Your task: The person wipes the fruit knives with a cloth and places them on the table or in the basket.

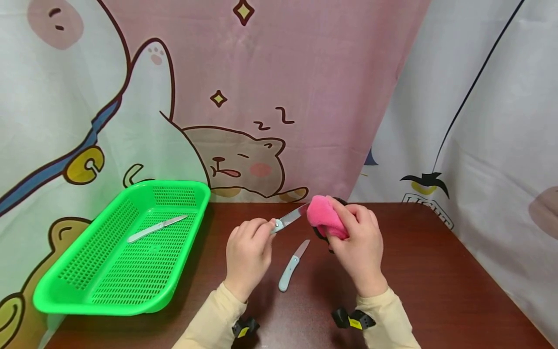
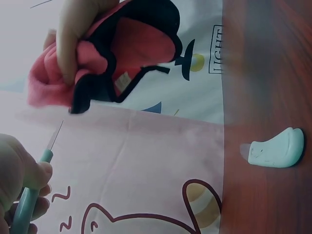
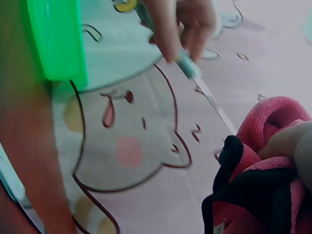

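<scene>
Head view shows room between held knife (image 1: 289, 217) and basket (image 1: 100, 308).

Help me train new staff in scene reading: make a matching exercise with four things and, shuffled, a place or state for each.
1. Green perforated plastic basket
2. Pink fluffy cloth with black edging
3. Left hand
4. Reddish-brown tabletop

A. Gripping a pale-blue-handled metal knife
B. Bearing a loose knife between the two hands
C. Containing a pale-handled knife
D. Held in the right hand

Pairs: 1-C; 2-D; 3-A; 4-B
</scene>
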